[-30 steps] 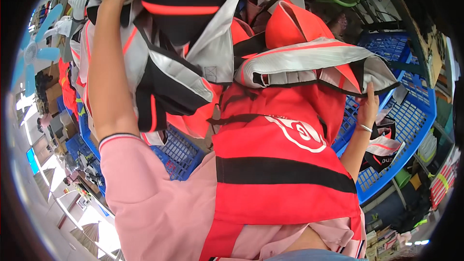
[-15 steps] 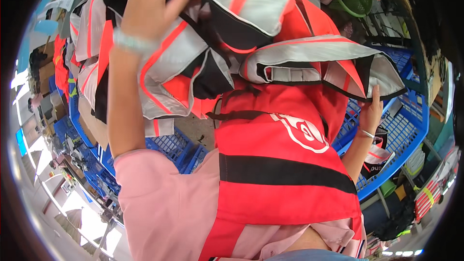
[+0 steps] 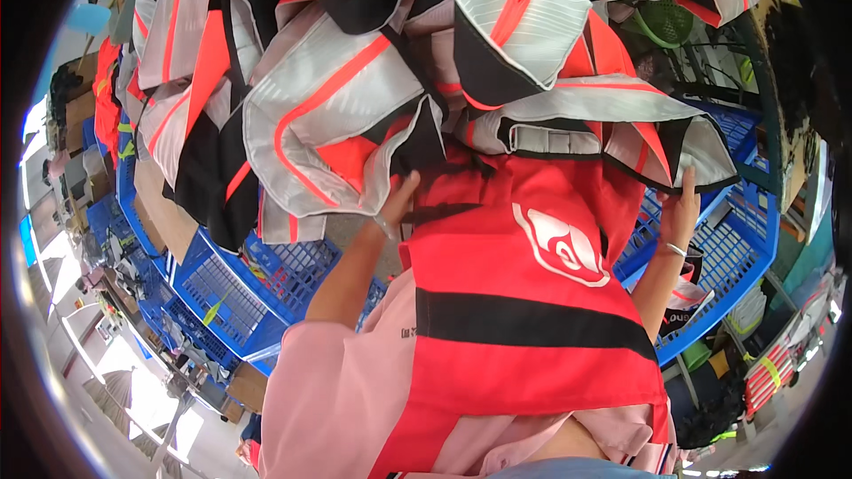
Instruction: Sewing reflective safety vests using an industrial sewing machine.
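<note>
My right hand (image 3: 680, 214) grips the black-trimmed near edge of a long silver-grey, black and orange sewn fabric piece (image 3: 612, 102), one finger lying up over the edge. My left hand (image 3: 397, 202) is low beside the red apron (image 3: 524, 257), at the near edge of another grey fabric piece (image 3: 266, 142) with an orange stripe. Only part of that hand shows; most of its fingers are hidden, so its grip is unclear. Between and beyond my hands stands a curved grey and black piece (image 3: 524, 18) with an orange strap.
More grey, black and orange pieces (image 3: 182, 27) are heaped at the far side and left. Blue plastic crates (image 3: 226, 279) stand below on the left, and another blue crate (image 3: 750, 244) is by my right forearm. A green basket (image 3: 666, 22) sits at the far right.
My left hand has come down from the top of the heap to beside the apron. The curved grey and black piece has shifted right and nearer. My right hand keeps its hold.
</note>
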`<state>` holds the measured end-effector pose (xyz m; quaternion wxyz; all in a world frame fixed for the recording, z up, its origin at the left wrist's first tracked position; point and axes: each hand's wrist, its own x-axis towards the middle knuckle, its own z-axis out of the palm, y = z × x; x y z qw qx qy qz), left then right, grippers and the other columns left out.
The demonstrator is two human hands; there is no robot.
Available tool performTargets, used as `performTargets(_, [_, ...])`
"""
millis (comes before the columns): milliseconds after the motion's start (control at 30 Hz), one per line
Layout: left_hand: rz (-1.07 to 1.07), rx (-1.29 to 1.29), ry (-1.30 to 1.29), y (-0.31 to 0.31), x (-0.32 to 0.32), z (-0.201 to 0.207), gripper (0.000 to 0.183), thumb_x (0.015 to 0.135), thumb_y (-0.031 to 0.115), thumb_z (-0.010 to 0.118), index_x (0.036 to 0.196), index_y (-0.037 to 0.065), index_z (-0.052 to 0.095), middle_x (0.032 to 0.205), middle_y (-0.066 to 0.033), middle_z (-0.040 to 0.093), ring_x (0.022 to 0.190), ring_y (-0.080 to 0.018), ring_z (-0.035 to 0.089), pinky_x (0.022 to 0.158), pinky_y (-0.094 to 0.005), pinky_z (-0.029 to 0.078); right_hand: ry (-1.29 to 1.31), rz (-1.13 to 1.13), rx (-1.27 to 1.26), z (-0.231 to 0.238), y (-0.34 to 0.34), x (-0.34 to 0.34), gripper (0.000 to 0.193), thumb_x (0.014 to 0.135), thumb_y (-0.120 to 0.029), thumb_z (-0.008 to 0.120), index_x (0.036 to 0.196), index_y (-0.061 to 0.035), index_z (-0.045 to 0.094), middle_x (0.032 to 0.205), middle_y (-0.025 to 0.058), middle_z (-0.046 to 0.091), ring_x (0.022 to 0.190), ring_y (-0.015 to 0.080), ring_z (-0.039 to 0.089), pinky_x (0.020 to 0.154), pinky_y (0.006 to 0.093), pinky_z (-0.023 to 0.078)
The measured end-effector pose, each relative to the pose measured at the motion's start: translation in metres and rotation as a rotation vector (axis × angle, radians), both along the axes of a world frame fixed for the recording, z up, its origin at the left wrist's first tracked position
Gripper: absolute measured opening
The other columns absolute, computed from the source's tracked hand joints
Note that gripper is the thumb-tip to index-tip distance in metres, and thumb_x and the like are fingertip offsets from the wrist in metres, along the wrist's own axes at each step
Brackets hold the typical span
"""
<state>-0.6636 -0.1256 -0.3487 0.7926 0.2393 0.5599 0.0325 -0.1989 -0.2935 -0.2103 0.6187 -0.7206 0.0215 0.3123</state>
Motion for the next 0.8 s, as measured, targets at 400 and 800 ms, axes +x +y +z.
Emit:
performTargets(400, [0.793, 0.339, -0.673, 0.087, 0.047, 0.029, 0.066, 0.088, 0.046, 0.062, 0.136, 0.005, 0.04, 0.132, -0.0137, 0.048, 0.125, -0.0338, 0.042, 0.109, -0.0513, 0.031, -0.007, 0.038, -0.06, 0.002, 0.006, -0.002, 0.027, 0.097, -0.031, 0.057, 0.097, -0.0045, 0.06, 0.076, 0.0017, 0.063, 0.057, 0.0101, 0.055, 0.048, 0.0246, 0.039])
performTargets(800, [0.951, 0.45, -0.182, 0.316, 0.073, -0.037, 0.039, 0.095, 0.027, 0.05, 0.13, 0.01, 0.051, 0.135, -0.0088, 0.052, 0.128, -0.0261, 0.043, 0.113, -0.0402, 0.029, -0.369, -0.109, 0.179, 0.126, 0.058, -0.062, 0.027, 0.099, -0.017, 0.053, 0.12, -0.0011, 0.059, 0.102, 0.0097, 0.066, 0.077, 0.0169, 0.061, 0.064, 0.029, 0.051])
